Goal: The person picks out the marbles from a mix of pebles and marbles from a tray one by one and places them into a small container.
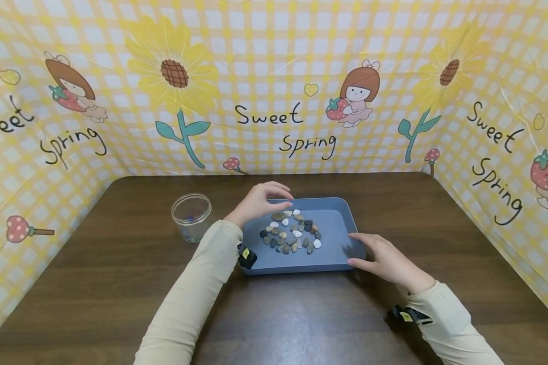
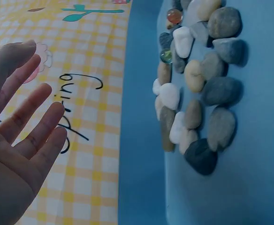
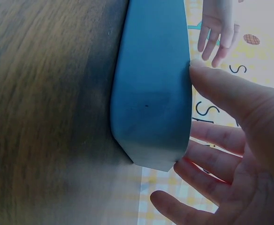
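Observation:
A blue-grey tray (image 1: 335, 228) lies on the table with a cluster of pebbles (image 1: 286, 249) in white, tan, grey and black. Among the stones, the left wrist view shows an orange glass marble (image 2: 174, 17) and a green glass marble (image 2: 166, 56). My left hand (image 1: 260, 201) hovers over the tray's back left corner, fingers spread and holding nothing. At the tray's right end, my right hand (image 1: 385, 259) has its thumb and fingertips right at the rim, fingers loosely extended. In the right wrist view the thumb (image 3: 221, 86) overlaps the tray's edge.
Left of the tray stands a clear round jar (image 1: 192, 218) with a few small bluish pieces inside. Beneath everything is a dark brown wooden table (image 1: 274, 314). A yellow checked cloth (image 1: 274, 61) hangs around its back and sides.

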Motion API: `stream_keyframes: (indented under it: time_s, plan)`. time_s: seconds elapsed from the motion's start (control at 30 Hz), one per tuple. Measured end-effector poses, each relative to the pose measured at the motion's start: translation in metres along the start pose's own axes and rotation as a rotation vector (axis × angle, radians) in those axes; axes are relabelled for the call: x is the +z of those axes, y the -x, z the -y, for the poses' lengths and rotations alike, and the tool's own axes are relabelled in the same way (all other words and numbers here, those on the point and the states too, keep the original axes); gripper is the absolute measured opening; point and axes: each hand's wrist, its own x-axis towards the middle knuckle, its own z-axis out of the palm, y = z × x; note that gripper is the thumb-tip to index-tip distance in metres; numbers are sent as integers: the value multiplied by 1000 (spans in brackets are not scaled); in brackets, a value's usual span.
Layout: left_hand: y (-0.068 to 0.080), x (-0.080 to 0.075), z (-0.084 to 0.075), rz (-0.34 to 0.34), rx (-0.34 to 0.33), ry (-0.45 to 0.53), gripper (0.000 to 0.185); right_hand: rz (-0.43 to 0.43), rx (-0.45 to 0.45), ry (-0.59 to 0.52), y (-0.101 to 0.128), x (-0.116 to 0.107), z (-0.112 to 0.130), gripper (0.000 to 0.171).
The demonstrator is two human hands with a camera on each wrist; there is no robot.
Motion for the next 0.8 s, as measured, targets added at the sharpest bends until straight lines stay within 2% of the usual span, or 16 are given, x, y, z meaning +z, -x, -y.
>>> stream_keyframes:
  time_s: [0.33, 0.8]
  plan:
    - [-9, 15, 2, 40, -11, 18, 24, 8, 14, -5, 1, 0, 0, 57]
    - [-18, 23, 14, 60, -75, 38, 25, 4, 6, -4, 0, 0, 0, 56]
